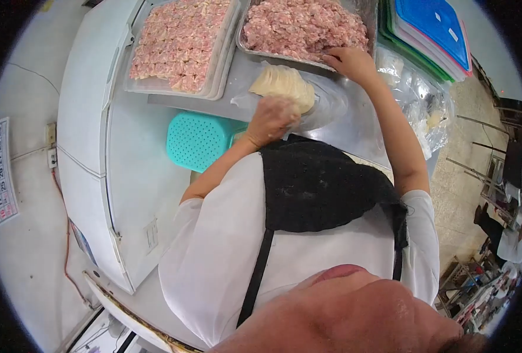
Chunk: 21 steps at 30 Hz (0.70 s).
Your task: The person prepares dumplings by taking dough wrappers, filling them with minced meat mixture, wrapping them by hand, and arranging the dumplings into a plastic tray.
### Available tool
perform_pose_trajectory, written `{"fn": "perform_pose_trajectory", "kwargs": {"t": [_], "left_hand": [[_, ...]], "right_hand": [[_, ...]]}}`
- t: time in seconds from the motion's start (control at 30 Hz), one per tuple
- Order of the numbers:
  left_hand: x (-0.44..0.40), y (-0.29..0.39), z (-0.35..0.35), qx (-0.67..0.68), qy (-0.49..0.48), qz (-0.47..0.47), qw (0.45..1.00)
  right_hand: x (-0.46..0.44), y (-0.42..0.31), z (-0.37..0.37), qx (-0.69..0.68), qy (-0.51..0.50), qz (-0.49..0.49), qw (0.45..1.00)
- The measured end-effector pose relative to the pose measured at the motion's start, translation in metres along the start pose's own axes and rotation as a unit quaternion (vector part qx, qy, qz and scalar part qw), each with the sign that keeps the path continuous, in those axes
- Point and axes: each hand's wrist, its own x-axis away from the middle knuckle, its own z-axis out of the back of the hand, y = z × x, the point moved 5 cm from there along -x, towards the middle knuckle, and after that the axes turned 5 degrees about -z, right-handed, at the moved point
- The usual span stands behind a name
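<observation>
My left hand is curled and blurred by motion, just in front of a fanned stack of pale yellow dough wrappers. Whatever lies inside its fingers is hidden. At the near edge of a metal tray, my right hand has its fingertips bunched in pink minced meat. The wrappers lie on clear plastic on the metal work surface. To the left, tightly packed rows of meat-filled dumplings fill a white plastic tray stacked on others.
A turquoise perforated basket sits below the dumpling trays. Blue, pink and green plastic lids are stacked at the back right, above clear plastic bags. A white fridge stands on the left.
</observation>
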Motion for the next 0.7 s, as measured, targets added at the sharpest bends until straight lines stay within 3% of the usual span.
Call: {"fn": "perform_pose_trajectory", "kwargs": {"t": [0.1,0.17,0.27,0.37,0.43,0.5,0.6,0.67,0.7], "left_hand": [[-0.004,0.0,-0.008,-0.051,-0.037,-0.012,0.998],[-0.009,-0.001,-0.002,-0.008,-0.032,-0.007,0.999],[-0.029,-0.005,0.024,0.1,0.037,0.032,0.994],[-0.026,-0.033,0.04,0.185,0.116,0.126,0.968],[-0.033,-0.062,0.05,0.347,0.197,0.247,0.883],[-0.072,-0.084,0.063,0.594,0.288,0.385,0.646],[-0.11,-0.109,0.055,0.666,0.33,0.373,0.555],[-0.133,-0.123,0.061,0.382,0.247,0.277,0.847],[-0.146,-0.116,0.066,0.211,0.189,0.205,0.937]], "right_hand": [[-0.007,-0.022,0.015,0.063,-0.021,0.003,0.998],[-0.006,-0.031,0.005,0.107,-0.011,0.017,0.994],[0.009,-0.032,0.012,0.031,0.012,0.009,0.999],[0.013,-0.008,0.007,-0.123,-0.062,-0.057,0.989],[0.017,-0.007,0.016,-0.298,-0.003,-0.095,0.95],[0.017,0.003,0.019,-0.429,0.016,-0.179,0.885],[0.01,-0.006,0.032,-0.522,0.082,-0.185,0.829],[0.009,-0.028,0.049,-0.545,0.116,-0.199,0.806],[0.011,-0.036,0.055,-0.549,0.131,-0.208,0.799]]}}
